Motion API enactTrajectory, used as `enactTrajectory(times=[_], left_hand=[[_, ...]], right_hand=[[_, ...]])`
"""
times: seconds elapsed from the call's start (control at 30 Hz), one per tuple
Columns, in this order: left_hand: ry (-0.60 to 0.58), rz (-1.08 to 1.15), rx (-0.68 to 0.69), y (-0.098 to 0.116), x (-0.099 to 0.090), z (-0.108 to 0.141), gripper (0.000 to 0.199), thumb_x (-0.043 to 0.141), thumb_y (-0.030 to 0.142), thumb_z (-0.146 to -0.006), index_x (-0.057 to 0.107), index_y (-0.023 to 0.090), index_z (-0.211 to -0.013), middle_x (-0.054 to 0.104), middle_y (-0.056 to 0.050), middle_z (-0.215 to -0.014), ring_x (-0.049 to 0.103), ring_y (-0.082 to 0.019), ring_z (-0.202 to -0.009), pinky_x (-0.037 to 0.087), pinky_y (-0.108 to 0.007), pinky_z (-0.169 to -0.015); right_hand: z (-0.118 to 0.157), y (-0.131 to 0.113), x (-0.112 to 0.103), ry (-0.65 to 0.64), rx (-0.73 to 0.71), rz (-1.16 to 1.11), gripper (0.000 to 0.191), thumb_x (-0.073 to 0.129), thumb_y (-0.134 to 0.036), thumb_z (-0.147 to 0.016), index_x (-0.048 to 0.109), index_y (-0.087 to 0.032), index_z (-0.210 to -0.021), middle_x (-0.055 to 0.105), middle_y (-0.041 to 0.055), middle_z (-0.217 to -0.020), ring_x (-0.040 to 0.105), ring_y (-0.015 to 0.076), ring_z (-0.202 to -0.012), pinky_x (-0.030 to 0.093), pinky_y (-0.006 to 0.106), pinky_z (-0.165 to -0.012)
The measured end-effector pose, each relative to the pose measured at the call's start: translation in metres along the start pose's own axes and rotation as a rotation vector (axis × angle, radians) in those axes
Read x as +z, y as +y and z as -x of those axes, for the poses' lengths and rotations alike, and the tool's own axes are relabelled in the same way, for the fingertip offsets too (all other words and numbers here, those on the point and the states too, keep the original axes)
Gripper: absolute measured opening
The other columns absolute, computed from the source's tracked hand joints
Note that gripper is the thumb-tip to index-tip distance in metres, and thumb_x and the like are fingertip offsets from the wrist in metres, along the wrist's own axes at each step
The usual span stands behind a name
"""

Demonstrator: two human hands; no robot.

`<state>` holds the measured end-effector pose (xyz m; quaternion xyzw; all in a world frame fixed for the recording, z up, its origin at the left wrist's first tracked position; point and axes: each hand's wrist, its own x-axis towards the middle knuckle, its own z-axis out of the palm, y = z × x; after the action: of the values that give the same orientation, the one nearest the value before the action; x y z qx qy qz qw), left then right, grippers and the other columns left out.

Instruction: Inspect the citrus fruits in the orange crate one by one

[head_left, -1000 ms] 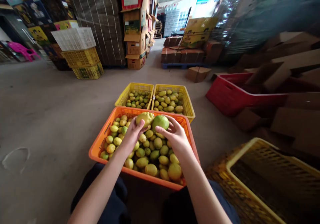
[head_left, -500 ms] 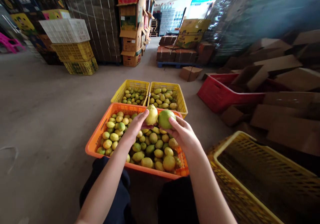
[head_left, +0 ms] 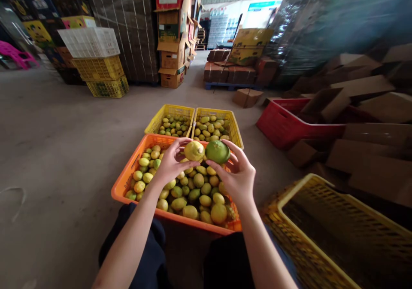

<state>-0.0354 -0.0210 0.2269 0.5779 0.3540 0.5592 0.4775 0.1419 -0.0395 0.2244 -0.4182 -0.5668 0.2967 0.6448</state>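
I'm likely comparing | left hand (head_left: 171, 162) gripping oval yellow lemon (head_left: 195, 151), right hand (head_left: 240, 173) round green citrus (head_left: 217, 152) | before orange plastic crate's far edge (head_left: 156, 138) | next needing steadiness

Head view, clock positions read about the orange crate (head_left: 120, 189). The left hand (head_left: 171, 163) grips a yellow lemon (head_left: 194, 151) between thumb and fingers, its nubbed end facing the viewer; the right hand (head_left: 240, 176) likewise grips a green lemon (head_left: 218, 152). Both fruits are held side by side above the crate, which contains many more lemons (head_left: 190, 212). Two yellow crates (head_left: 237, 129), also bearing fruit, stand at 12 and 1 o'clock. A red crate (head_left: 276, 128) with cardboard (head_left: 328, 102) lies at 2 o'clock, a pallet (head_left: 222, 85) of cartons at 1, stacked boxes (head_left: 171, 59) at 12, a white crate (head_left: 92, 42) atop yellow ones at 11, and a pink chair (head_left: 21, 56) at 10.
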Motion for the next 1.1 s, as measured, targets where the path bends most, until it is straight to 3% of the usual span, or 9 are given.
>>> enactTrajectory(times=[0.17, 0.3, 0.43, 0.53, 0.67, 0.83, 0.93, 1.1], left_hand=[[0.022, 0.033, 0.029, 0.006, -0.003, 0.004, 0.059, 0.089, 0.026, -0.054, 0.059, 0.023, -0.105, 0.064, -0.005, -0.109, 0.062, -0.018, -0.1, 0.049, -0.026, -0.085], [0.104, 0.081, 0.011, 0.013, 0.002, 0.007, 0.054, 0.088, 0.02, -0.054, 0.062, 0.022, -0.101, 0.065, -0.005, -0.107, 0.061, -0.019, -0.102, 0.047, -0.026, -0.089], [0.166, 0.155, -0.059, 0.018, 0.002, 0.009, 0.058, 0.089, 0.013, -0.047, 0.064, 0.021, -0.098, 0.066, -0.004, -0.106, 0.062, -0.019, -0.098, 0.048, -0.025, -0.086], [0.146, 0.173, -0.126, 0.018, 0.0, 0.009, 0.049, 0.087, 0.021, -0.055, 0.065, 0.02, -0.098, 0.069, -0.005, -0.101, 0.065, -0.019, -0.091, 0.05, -0.025, -0.081], [0.091, 0.209, -0.32, 0.011, -0.001, 0.007, 0.036, 0.076, 0.044, -0.072, 0.069, 0.015, -0.092, 0.072, -0.008, -0.09, 0.068, -0.024, -0.087, 0.054, -0.031, -0.073], [0.126, 0.321, -0.539, 0.006, 0.002, 0.004, 0.03, 0.068, 0.044, -0.08, 0.072, 0.015, -0.088, 0.072, -0.008, -0.074, 0.071, -0.024, -0.082, 0.057, -0.028, -0.068], [0.149, 0.393, -0.573, 0.006, 0.005, 0.004, 0.026, 0.068, 0.042, -0.081, 0.072, 0.017, -0.087, 0.072, -0.006, -0.072, 0.072, -0.022, -0.078, 0.057, -0.025, -0.064], [0.194, 0.435, -0.586, 0.008, 0.008, 0.004, 0.026, 0.061, 0.04, -0.085, 0.071, 0.017, -0.092, 0.072, -0.006, -0.072, 0.071, -0.02, -0.078, 0.056, -0.023, -0.062]], right_hand=[[0.004, -0.001, 0.003, -0.017, -0.119, 0.03, 0.051, 0.08, -0.028, -0.065, 0.065, -0.028, -0.114, 0.061, 0.0083, -0.129, 0.054, 0.0305, -0.125, 0.055, 0.046, -0.093], [0.006, -0.007, 0.008, -0.01, -0.036, -0.045, 0.05, 0.081, -0.026, -0.063, 0.066, -0.029, -0.11, 0.058, 0.0078, -0.133, 0.047, 0.0312, -0.131, 0.052, 0.046, -0.097], [0.007, -0.013, 0.016, 0.052, 0.059, -0.147, 0.055, 0.084, -0.022, -0.057, 0.065, -0.027, -0.108, 0.064, 0.0055, -0.122, 0.058, 0.0281, -0.117, 0.054, 0.041, -0.093], [0.006, -0.016, 0.017, 0.044, 0.23, -0.234, 0.05, 0.084, -0.026, -0.06, 0.065, -0.026, -0.106, 0.07, 0.0023, -0.108, 0.067, 0.0227, -0.098, 0.058, 0.035, -0.084], [-0.002, -0.013, 0.016, -0.059, 0.577, -0.461, 0.029, 0.077, -0.037, -0.07, 0.067, -0.023, -0.093, 0.074, 0.0023, -0.093, 0.071, 0.0203, -0.078, 0.061, 0.031, -0.063], [-0.012, -0.007, 0.014, -0.116, 1.02, -0.679, 0.027, 0.065, -0.042, -0.08, 0.069, -0.016, -0.086, 0.073, 0.005, -0.069, 0.067, 0.0141, -0.051, 0.056, 0.02, -0.046], [-0.014, -0.007, 0.014, -0.14, 1.077, -0.729, 0.03, 0.065, -0.045, -0.082, 0.069, -0.015, -0.082, 0.071, 0.0047, -0.062, 0.065, 0.0116, -0.046, 0.053, 0.014, -0.043], [-0.011, -0.01, 0.018, -0.142, 1.031, -0.746, 0.028, 0.06, -0.042, -0.085, 0.068, -0.015, -0.084, 0.071, 0.0042, -0.063, 0.062, 0.0116, -0.043, 0.052, 0.017, -0.041]])
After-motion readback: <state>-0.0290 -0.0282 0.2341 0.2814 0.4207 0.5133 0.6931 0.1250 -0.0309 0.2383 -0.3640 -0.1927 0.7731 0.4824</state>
